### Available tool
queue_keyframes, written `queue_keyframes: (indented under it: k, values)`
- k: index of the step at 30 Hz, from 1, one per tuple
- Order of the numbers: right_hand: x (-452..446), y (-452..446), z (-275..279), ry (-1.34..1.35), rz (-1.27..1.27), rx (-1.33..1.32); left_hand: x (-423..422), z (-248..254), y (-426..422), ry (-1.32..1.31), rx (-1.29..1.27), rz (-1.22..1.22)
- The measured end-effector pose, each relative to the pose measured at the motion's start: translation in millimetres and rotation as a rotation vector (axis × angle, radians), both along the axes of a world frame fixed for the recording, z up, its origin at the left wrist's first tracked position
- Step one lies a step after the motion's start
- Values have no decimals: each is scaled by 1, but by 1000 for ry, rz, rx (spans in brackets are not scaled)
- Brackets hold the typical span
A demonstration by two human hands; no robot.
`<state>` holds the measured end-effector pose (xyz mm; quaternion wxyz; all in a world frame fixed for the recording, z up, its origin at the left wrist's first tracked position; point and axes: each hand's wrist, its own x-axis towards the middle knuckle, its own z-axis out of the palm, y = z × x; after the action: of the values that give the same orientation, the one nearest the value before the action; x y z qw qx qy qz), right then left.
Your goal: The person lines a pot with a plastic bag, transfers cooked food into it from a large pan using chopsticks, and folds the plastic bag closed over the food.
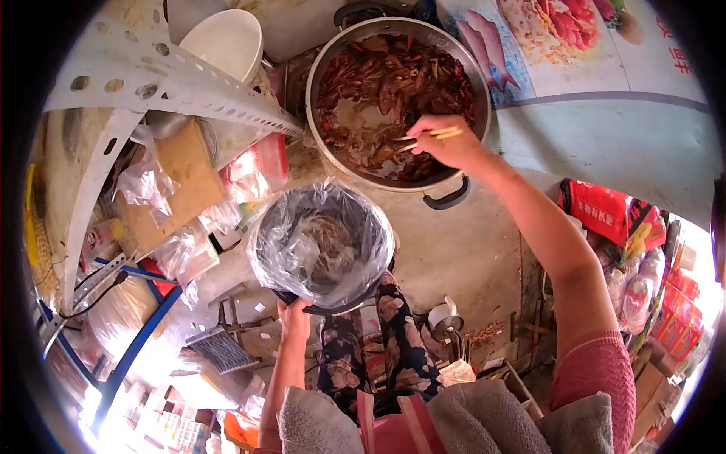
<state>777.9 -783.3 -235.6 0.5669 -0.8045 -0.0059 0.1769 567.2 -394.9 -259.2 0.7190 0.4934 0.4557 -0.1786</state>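
A large two-handled pot (321, 144) holds dark red-brown food (386, 83) in brown liquid. Over its lower right side, my right hand (446, 142) is closed round a pair of chopsticks (412, 142), whose tips point into the pot. Lower down, my left hand (293, 316) grips the dark rim of a bucket-like container (333, 310). A clear plastic bag (276, 250) lines this container and folds over its edge. Some brownish contents (329, 242) show through the plastic, but their kind is hard to make out.
A white metal shelf frame (197, 83) with a white bowl (227, 45) stands at upper left. Below it are cardboard (170, 174) and plastic bags. On the right are a red printed bag (597, 208) and packages. A kettle-like vessel (445, 319) sits on the floor.
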Motion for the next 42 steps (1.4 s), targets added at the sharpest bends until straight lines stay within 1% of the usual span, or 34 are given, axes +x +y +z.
queue_keyframes:
  k: [2,5,6,9,13,17,18,22,25,27,29,30,33,34,38,39,41,42]
  values:
    - [9,-9,4,149,-101,111,2,0,-2,12,4,29]
    - [5,-27,10,258,-290,411,0,-8,1,17,16,16]
    - [4,-33,9,299,-332,396,-2,-11,4,19,22,0]
    - [-7,-46,2,386,-454,513,-3,-16,6,2,9,-35]
    - [-20,-36,0,427,-463,481,1,-15,-1,-12,2,-3]
    - [-27,-16,19,552,-475,168,1,-15,-1,23,8,12]
    - [-33,-13,13,518,-537,266,1,-14,-2,27,11,18]
    - [-42,-4,11,529,-832,472,0,-12,-3,1,0,12]
    - [-48,0,-3,606,-1004,576,0,-13,-4,-1,-12,16]
    - [-51,11,-3,588,-1050,615,2,-8,-7,7,-12,18]
    - [-55,15,-10,539,-1087,643,-1,-13,-6,17,-12,8]
    - [-54,16,-7,563,-1146,635,-2,-16,-4,20,-11,3]
    - [-66,10,-2,531,-1202,697,2,-18,-5,-24,-38,-32]
    - [-70,9,1,531,-1207,716,1,-17,-8,-37,-47,-6]
    - [-83,-3,1,506,-1133,833,7,-17,-10,53,-11,-29]
    - [-85,-7,2,483,-1116,853,8,-15,-12,22,-31,-25]
    - [-94,-14,7,430,-1026,907,7,-14,-13,69,-3,-16]
    - [-96,-14,15,430,-1029,909,8,-13,-13,53,-13,-17]
